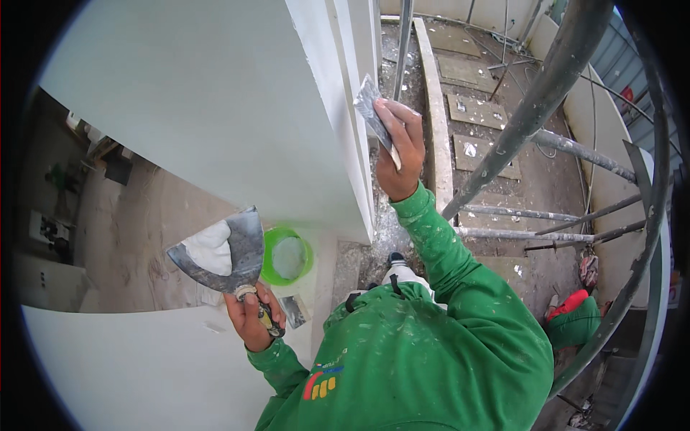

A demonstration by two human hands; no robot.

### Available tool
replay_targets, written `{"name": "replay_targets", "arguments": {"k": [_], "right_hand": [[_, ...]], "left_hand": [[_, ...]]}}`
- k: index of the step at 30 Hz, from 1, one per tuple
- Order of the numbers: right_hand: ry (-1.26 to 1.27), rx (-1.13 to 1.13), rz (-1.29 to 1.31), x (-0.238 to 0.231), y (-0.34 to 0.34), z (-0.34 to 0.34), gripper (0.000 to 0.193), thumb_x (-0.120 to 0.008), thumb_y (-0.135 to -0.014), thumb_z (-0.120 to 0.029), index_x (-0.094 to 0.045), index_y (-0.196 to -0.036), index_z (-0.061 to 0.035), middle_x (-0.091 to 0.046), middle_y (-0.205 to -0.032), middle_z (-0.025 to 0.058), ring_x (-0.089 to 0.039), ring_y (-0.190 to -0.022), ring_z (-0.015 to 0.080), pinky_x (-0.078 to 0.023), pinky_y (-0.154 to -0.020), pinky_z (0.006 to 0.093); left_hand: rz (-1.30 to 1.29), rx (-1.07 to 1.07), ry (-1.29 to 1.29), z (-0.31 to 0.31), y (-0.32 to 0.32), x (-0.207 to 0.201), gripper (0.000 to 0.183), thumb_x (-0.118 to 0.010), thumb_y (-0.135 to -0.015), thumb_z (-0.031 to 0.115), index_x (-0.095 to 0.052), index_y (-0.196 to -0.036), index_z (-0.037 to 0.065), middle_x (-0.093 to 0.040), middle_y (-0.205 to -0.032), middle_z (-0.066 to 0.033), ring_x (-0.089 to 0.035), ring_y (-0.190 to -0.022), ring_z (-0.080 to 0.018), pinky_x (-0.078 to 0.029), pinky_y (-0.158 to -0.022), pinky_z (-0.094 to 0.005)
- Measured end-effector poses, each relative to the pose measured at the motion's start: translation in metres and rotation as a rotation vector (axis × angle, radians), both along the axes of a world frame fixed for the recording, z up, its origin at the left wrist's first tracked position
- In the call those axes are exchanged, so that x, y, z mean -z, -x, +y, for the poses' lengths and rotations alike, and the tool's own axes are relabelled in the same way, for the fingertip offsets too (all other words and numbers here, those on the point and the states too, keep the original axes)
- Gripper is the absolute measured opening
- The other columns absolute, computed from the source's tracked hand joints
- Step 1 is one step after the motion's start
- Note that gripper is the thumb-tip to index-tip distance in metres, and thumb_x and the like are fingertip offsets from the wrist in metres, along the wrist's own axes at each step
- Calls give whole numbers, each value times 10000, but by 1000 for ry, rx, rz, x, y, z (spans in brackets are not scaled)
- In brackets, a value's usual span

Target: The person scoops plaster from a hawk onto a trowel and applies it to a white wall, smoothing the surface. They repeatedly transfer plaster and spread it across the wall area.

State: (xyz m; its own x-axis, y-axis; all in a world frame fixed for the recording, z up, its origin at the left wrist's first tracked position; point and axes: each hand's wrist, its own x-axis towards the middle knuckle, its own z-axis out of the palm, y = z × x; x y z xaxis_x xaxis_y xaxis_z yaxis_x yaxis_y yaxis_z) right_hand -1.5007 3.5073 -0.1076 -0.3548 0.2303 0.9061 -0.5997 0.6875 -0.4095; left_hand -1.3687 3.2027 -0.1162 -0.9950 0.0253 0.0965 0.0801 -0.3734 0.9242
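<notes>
My left hand (251, 321) is closed round the handle of a wide putty knife (248, 241), its broad grey blade pointing up and away. A thick lump of white putty (210, 248) lies on that blade. Farther up and to the right, my right hand (401, 147) grips a small flat scraper (375, 118) with white smears on it. The scraper is close to the edge of a white wall (338, 108); whether it touches the wall I cannot tell. Both green sleeves are flecked with white.
Below stands a bright green bucket (307, 260) with pale contents, beside a flat metal tool (295, 310). Metal scaffold pipes (496, 161) cross the right side. Square slabs (478, 111) lie on the ground beyond a low kerb (435, 108). A white wall surface (129, 366) spreads at lower left.
</notes>
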Motion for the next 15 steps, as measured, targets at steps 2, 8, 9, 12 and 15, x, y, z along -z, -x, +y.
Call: {"name": "replay_targets", "arguments": {"k": [2, 8, 9, 12, 15], "right_hand": [[77, 34, -10, 9, -15, 11, 511, -569, -677, 136, -599, -1166, -9, -575, -1096, 131, -559, -981, 294, -455, -846, 359], [-39, -8, 98, -29, -83, 4, 340, -657, -710, 68, -678, -1029, -47, -589, -983, 75, -574, -845, 214, -472, -779, 371], [-176, -11, 70, -43, -85, -1, 334, -689, -689, 19, -690, -1007, -84, -588, -980, 40, -565, -846, 193, -458, -788, 377], [-524, 52, 43, -73, -99, -13, 336, -755, -632, -124, -716, -959, -193, -583, -970, -64, -538, -855, 141, -410, -822, 391], [-644, 96, 81, -78, -108, -31, 329, -756, -619, -226, -716, -940, -287, -574, -968, -135, -512, -884, 121, -349, -864, 408]], "left_hand": [[29, 2, -4, -2, 2, -1, 301, -466, -951, 154, -302, -1175, 39, -430, -825, -96, -441, -430, -133, -401, -300, -264], [57, 49, 93, 5, 7, -34, 321, -479, -931, 96, -308, -1192, 22, -482, -819, -98, -485, -510, -135, -436, -403, -260], [45, 32, 149, 5, 5, -43, 323, -483, -927, 85, -313, -1194, 20, -484, -823, -96, -488, -523, -132, -438, -416, -255], [61, 142, 233, 23, 9, -73, 227, -484, -924, 45, -388, -1122, -11, -503, -821, -79, -484, -558, -101, -424, -440, -237], [68, 194, 259, 34, 5, -81, 170, -487, -924, 36, -427, -1072, -22, -516, -794, -68, -477, -548, -83, -405, -431, -230]]}}
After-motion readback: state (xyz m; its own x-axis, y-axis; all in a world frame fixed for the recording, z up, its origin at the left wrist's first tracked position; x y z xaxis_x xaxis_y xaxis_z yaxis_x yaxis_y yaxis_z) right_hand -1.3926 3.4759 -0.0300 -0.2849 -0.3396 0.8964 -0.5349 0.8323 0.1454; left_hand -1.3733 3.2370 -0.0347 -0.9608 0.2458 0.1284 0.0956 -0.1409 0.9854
